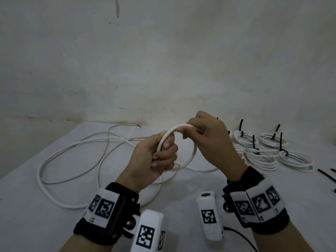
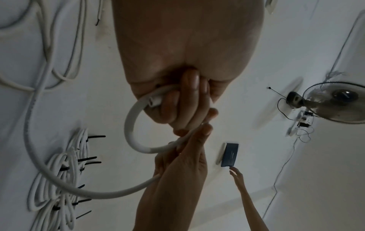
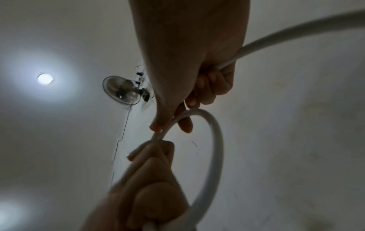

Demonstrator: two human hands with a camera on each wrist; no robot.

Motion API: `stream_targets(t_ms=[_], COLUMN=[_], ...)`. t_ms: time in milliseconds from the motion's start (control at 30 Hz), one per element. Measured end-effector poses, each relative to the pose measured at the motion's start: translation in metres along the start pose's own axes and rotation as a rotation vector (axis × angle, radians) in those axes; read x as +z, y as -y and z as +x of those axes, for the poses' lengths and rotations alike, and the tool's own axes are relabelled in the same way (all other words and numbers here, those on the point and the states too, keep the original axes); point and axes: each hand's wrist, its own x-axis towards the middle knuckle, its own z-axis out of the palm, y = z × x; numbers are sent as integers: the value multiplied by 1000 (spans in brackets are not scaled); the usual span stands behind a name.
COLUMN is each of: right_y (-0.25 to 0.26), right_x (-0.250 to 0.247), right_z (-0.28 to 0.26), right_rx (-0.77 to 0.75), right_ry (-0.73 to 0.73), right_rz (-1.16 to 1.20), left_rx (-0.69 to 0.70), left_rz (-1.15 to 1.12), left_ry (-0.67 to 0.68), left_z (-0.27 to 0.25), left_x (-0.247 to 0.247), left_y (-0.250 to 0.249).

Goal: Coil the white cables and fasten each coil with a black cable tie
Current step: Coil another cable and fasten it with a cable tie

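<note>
The white cable (image 1: 192, 153) looks light but springy, likely to unwind unless both ends of each loop stay pinched. The left hand (image 1: 154, 157) clasps its cut end and the first loop above the desk (image 1: 54, 224); the right hand (image 1: 211, 140) pinches the loop's top. The rest sprawls loose behind. Finished tied coils (image 1: 263, 151) lie right; spare black cable ties (image 1: 327, 176) are cut off at the edge.

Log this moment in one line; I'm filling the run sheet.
first loop | left hand grips white cable | right hand bends it | untied
</note>
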Motion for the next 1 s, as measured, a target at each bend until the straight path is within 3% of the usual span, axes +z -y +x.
stream_targets(t_ms=[133,233,367,433,533,667,733,833,900,1000], right_y=[3,5,-12,-21,-31,-30,-23,-3,15,40], right_x=[1,1,-10,-14,-8,5,11,16,14,10], right_z=[0,1,0,-3,-10,-14,-14,-15,-16,-19], right_rx=[34,50,213,293,330,223,158,71,4,-132], right_ry=[-5,6,61,130,295,398,448,543,611,688], right_rz=[75,168,504,560,477,187,26,-114,-158,-293], left_rx=[1,70,168,216,296,394,458,544,534,446], left_rz=[10,-101,-439,-538,-592,-620,-594,-360,-171,67], left_ry=[-18,4,213,248,223,195,118,-173,-307,-376], left_z=[-1,-2,-3,-4,-6,-10,-13,-15,-12,-6], left_x=[2,0,-20,-28,-35,-50,-52,-43,-34,-21], left_y=[-2,-5,-18,-25,-31,-44,-49,-52,-50,-40])
